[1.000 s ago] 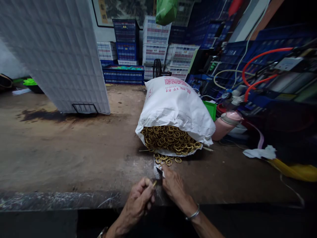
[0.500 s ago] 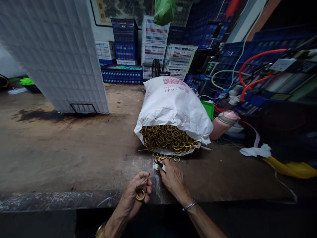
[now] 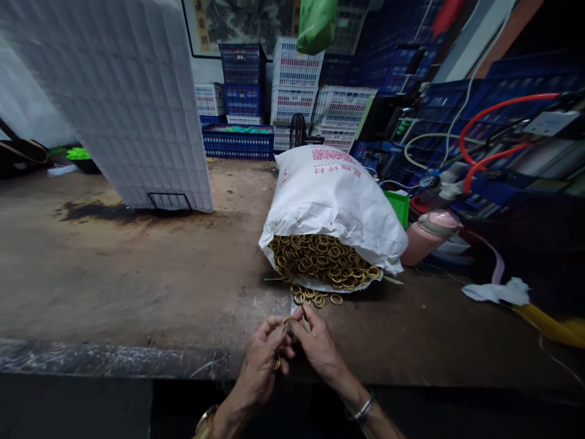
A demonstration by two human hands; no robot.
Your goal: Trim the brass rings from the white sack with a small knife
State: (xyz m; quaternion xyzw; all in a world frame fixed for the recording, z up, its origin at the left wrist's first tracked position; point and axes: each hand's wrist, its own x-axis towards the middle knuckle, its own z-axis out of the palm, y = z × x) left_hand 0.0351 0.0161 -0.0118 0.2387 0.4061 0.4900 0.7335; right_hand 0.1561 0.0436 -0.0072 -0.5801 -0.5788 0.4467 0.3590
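Near the table's front edge, my left hand (image 3: 265, 349) is closed on gold-coloured rings. One ring (image 3: 287, 319) stands upright at its fingertips, and a second ring (image 3: 276, 363) shows lower against the fingers. My right hand (image 3: 317, 342) is closed round a small tool (image 3: 303, 311) with a dark, narrow tip; its fingertips meet the upright ring, and most of the tool is hidden. Just beyond both hands, several loose rings (image 3: 319, 301) lie on the table. Behind them a white woven sack (image 3: 329, 195) lies on its side, its open mouth full of similar rings (image 3: 324, 259).
The brown wooden table (image 3: 137, 274) has a dark stain at left beneath a tall pale ribbed panel (image 3: 155, 110). A pink bottle (image 3: 429, 235) and a green tray (image 3: 397, 207) stand right of the sack. Stacked crates (image 3: 297, 85) fill the back; red hoses (image 3: 484, 122) curve at right.
My right hand has drawn back from the loose rings to my left hand, and their fingertips now meet at a ring. The whole view has shifted slightly.
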